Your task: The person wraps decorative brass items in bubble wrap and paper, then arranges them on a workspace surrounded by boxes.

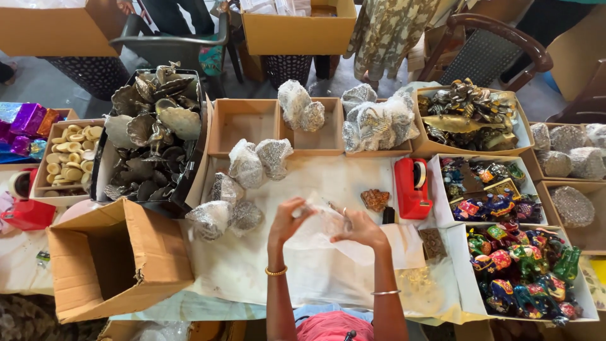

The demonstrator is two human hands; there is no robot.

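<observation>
- Illumination: bright, even and diffuse, daylight in tone; source not visible.
- Shadows: soft and short; the cardboard box [117,259] interior is dim.
- Glare: small highlights on the metal figurines [154,129]; the white bench [328,177] covering reads near overexposed in places.
- Sharpness: centre acceptably crisp; slight motion blur on the clear wrap [319,227] between the left hand [287,221] and right hand [363,227].
- Distortion: wide-angle bending at the frame edges; corners soften.
</observation>
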